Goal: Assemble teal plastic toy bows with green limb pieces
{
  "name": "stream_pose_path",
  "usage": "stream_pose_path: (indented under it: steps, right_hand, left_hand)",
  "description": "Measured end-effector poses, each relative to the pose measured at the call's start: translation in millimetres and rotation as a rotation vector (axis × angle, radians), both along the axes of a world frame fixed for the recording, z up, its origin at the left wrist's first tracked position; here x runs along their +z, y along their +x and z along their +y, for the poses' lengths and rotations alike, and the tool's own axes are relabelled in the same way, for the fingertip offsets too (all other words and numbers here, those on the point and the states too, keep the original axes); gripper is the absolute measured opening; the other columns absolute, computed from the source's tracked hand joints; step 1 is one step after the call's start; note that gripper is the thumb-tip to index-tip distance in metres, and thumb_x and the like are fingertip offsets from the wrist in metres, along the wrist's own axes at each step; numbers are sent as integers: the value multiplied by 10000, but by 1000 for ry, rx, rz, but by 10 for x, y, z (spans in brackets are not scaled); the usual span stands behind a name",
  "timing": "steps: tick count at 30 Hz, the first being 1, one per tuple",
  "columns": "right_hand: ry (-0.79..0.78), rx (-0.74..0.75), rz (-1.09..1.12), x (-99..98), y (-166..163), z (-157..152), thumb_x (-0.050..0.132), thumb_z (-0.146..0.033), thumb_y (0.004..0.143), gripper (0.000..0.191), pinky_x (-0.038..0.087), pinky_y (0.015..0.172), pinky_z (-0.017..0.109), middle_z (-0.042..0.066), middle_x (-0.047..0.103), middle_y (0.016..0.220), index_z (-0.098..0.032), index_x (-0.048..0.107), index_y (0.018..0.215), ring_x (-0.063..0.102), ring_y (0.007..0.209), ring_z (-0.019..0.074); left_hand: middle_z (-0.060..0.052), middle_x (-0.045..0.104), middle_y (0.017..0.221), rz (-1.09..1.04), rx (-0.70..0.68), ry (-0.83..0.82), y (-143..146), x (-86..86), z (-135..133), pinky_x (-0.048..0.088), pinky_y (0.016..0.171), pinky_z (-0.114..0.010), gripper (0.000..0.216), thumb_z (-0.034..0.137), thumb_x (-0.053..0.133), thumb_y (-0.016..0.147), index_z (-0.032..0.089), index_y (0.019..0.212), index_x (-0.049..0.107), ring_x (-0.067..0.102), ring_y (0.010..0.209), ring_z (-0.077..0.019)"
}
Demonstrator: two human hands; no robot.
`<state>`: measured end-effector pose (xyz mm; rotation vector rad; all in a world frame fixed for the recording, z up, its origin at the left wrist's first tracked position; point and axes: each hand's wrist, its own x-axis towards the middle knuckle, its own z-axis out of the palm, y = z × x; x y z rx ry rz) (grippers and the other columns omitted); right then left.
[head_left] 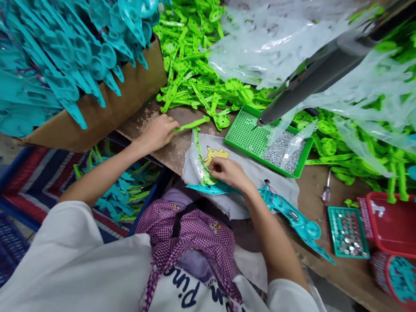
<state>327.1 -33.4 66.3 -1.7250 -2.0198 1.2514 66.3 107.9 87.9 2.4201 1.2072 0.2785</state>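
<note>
My left hand [159,133] is closed on one end of a lime-green plastic part [195,123], whose other end points right over the table edge. My right hand [229,172] is curled into a pinch above a second, curved green piece [200,156] with clear film beside it. What those right fingertips hold, if anything, is too small to make out. Under and beside this hand lies a long teal plastic part [293,215], resting on a grey cloth [197,146] with a yellow cartoon figure. Part of the teal piece is hidden by my right forearm.
A green tray [248,149] of small metal pieces sits ahead, below a hanging grey power screwdriver [314,73]. Green parts [188,80] are heaped behind. At left stands a carton [123,96] of teal parts; at right, a screwdriver [327,187] and a red basket [404,224].
</note>
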Motion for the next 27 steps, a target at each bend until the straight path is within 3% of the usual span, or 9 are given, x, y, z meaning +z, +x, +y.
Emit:
stream_pose_path:
  steps: [3,5,10,13,20,24,27]
  right_hand:
    - [-13,-15,-15,-2,-5,-10,593,-205,785,17,299,640,281,2,662,774,-217,603,791,542,705,139]
    - [-29,-31,-25,10,-13,-13,598,-201,784,25,298,644,281,4,667,791,-217,603,803,552,722,144]
    - [-38,-21,-28,35,-25,-6,591,-209,793,13,310,660,274,0,665,811,-213,599,803,556,739,145]
    - [-30,-12,-11,22,-20,-1,585,-204,792,19,317,673,266,-7,664,823,-212,599,803,552,747,140]
    - [-40,-20,-17,3,-22,5,592,-181,778,43,313,665,256,-6,655,801,-209,610,805,545,732,137]
    - [-34,-23,-26,27,-36,-2,593,-185,794,26,315,671,259,-12,652,810,-208,603,800,535,733,132]
    - [-30,-33,-17,36,-38,-5,596,-181,802,30,321,683,260,-10,655,821,-208,608,807,538,748,133]
  left_hand:
    - [-138,728,1051,108,-122,89,4,-62,-51,515,940,-408,222,193,575,930,164,1058,754,641,1097,-296]
    - [-112,729,1062,37,-83,86,8,-91,17,518,943,-374,219,249,582,953,180,1077,748,658,1072,-265]
    - [-130,707,1119,-123,362,154,-30,-112,413,510,947,-371,291,269,669,914,137,1172,691,674,1024,-255]
    - [-105,713,1071,-133,476,61,-10,-145,567,530,871,-353,291,201,744,831,149,1113,689,686,926,-233]
    - [-77,708,1020,-93,518,16,16,-191,584,529,892,-350,179,184,755,803,162,973,702,686,940,-233]
    - [-106,684,1067,27,494,6,-59,-137,535,516,962,-387,202,172,714,836,158,1035,689,668,1047,-277]
    - [-145,627,1216,50,375,72,-25,-60,456,502,1012,-428,322,203,713,846,162,1160,658,640,1126,-318]
